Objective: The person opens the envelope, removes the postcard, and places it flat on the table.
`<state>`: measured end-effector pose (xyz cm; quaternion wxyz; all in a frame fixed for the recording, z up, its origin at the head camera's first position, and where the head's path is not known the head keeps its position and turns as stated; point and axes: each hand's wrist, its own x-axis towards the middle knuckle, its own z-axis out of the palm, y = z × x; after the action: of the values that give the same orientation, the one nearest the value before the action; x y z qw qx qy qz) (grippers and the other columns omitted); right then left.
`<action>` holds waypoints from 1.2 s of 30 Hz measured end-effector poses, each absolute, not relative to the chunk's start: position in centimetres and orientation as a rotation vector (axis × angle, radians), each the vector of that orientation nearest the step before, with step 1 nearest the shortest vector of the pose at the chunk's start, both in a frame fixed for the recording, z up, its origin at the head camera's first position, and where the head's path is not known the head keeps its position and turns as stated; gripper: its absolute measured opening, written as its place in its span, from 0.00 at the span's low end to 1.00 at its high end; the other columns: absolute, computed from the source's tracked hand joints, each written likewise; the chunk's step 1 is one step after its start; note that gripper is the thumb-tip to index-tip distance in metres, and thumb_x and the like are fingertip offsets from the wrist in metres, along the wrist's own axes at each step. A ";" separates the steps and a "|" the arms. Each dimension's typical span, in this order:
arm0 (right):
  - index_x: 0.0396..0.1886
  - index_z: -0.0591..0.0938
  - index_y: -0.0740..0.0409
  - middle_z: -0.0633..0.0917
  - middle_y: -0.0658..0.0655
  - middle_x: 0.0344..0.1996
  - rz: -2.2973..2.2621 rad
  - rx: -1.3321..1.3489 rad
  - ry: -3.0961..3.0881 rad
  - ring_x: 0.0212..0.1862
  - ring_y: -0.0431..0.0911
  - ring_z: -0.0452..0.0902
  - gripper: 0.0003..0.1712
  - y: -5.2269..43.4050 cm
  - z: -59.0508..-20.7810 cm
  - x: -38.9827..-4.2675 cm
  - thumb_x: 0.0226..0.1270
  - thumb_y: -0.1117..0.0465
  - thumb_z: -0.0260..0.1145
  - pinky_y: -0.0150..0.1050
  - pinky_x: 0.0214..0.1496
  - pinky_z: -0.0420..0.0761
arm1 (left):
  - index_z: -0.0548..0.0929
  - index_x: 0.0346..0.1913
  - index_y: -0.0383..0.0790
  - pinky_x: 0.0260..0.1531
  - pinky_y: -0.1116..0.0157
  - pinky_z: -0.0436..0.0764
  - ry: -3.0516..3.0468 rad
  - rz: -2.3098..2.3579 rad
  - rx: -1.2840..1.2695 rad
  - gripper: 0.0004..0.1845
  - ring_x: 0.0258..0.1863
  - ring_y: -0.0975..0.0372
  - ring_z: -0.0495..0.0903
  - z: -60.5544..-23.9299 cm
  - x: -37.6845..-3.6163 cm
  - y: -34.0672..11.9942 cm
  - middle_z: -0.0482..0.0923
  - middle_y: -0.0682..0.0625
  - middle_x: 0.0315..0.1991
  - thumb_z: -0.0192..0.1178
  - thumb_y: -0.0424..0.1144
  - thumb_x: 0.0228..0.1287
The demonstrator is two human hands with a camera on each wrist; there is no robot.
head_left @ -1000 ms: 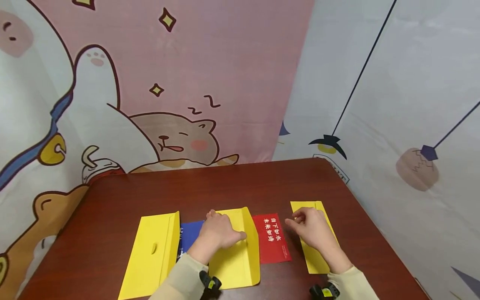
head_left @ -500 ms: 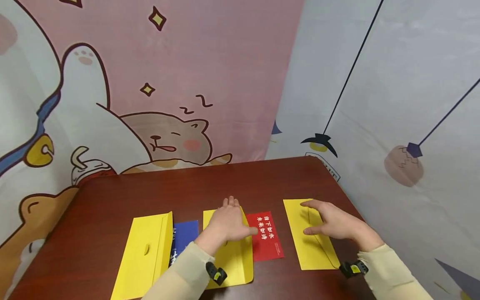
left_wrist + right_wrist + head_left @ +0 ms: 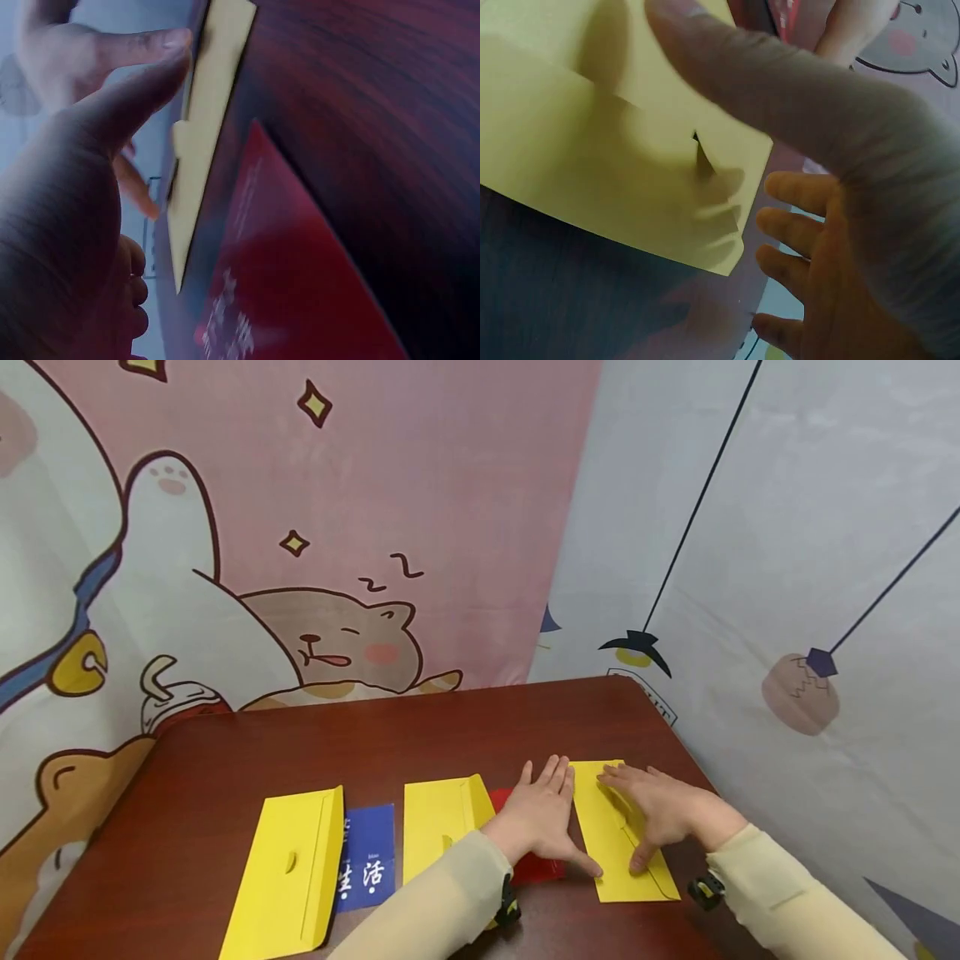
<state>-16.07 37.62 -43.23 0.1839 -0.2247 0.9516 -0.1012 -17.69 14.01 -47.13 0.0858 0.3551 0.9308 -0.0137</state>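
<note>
A person's right hand (image 3: 667, 810) lies flat with fingers spread on a yellow envelope (image 3: 618, 852) at the right of a dark wooden surface (image 3: 450, 727), holding nothing. The left hand (image 3: 540, 818), also flat with its fingers straight and fanned, rests just beside that envelope's left edge, its thumb touching the lower edge and its palm covering most of a red card (image 3: 536, 867). In the left wrist view the red card (image 3: 300, 300) lies on the wood beside the envelope's edge (image 3: 202, 142). Left of the hands lie a second yellow envelope (image 3: 438, 822), a blue card (image 3: 367, 860) with white characters, and a third yellow envelope (image 3: 288, 872). A cartoon-printed backdrop (image 3: 337, 527) hangs behind.
</note>
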 end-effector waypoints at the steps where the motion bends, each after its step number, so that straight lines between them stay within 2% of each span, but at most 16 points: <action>1: 0.78 0.68 0.66 0.66 0.68 0.78 -0.260 -0.638 2.680 0.79 0.71 0.55 0.78 37.5 -43.3 -16.1 0.26 0.34 0.92 0.75 0.74 0.53 | 0.45 0.87 0.45 0.80 0.49 0.45 2.772 -0.074 1.060 0.79 0.85 0.59 0.37 -47.3 -17.7 14.5 0.39 0.50 0.87 0.50 0.95 0.38; 10: 0.79 0.67 0.67 0.64 0.65 0.80 -0.190 -0.640 2.620 0.80 0.67 0.55 0.78 36.7 -44.1 -16.2 0.29 0.38 0.93 0.74 0.75 0.50 | 0.47 0.87 0.52 0.80 0.48 0.46 2.730 -0.251 0.984 0.78 0.85 0.61 0.38 -48.2 -17.6 16.2 0.41 0.56 0.86 0.46 0.97 0.35; 26: 0.80 0.68 0.64 0.64 0.64 0.80 0.025 -0.617 2.630 0.80 0.69 0.54 0.78 36.7 -43.8 -16.3 0.27 0.36 0.91 0.73 0.75 0.53 | 0.47 0.87 0.53 0.80 0.52 0.47 2.717 -0.345 0.897 0.79 0.85 0.60 0.39 -48.1 -17.3 16.9 0.42 0.57 0.86 0.44 0.98 0.32; 31: 0.79 0.68 0.66 0.64 0.64 0.81 0.003 -0.628 2.637 0.80 0.69 0.54 0.79 37.0 -43.5 -16.3 0.26 0.34 0.91 0.75 0.74 0.53 | 0.47 0.87 0.53 0.80 0.53 0.47 2.709 -0.352 0.891 0.79 0.85 0.60 0.40 -47.8 -17.3 16.9 0.42 0.56 0.86 0.45 0.97 0.33; 36: 0.79 0.68 0.66 0.63 0.65 0.81 -0.080 -0.619 2.636 0.80 0.70 0.52 0.79 37.5 -42.8 -16.2 0.26 0.37 0.92 0.75 0.74 0.51 | 0.46 0.87 0.53 0.80 0.53 0.46 2.705 -0.364 0.876 0.79 0.85 0.61 0.39 -47.6 -17.4 17.1 0.41 0.56 0.87 0.45 0.97 0.33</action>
<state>-16.20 37.53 -42.77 0.2148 -0.2231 0.9504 -0.0290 -17.41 17.11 -47.60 0.1371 0.3026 0.9348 -0.1259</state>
